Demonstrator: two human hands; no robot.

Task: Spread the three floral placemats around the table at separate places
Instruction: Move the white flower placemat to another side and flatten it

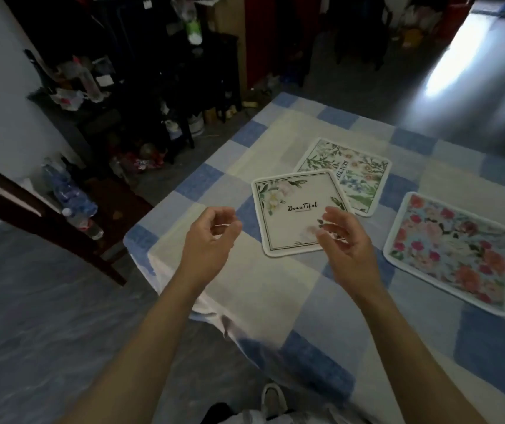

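Three floral placemats lie on the table with the blue-and-cream checked cloth point(275, 289). A white placemat point(291, 215) reading "Beautiful" sits in the middle and overlaps a corner of the green leafy placemat point(352, 166) behind it. Apart from them, a pink-and-red rose placemat point(450, 252) lies at the right edge. My left hand point(211, 237) hovers left of the white mat with curled fingers, holding nothing. Over that mat's near right corner floats my right hand point(346, 240), fingers apart and empty.
A dark wooden chair point(31, 206) stands left of the table with plastic water bottles point(71, 197) behind it. Cluttered dark shelves point(141, 87) fill the back left. The table's left corner point(135, 240) and grey floor point(46, 332) lie near me.
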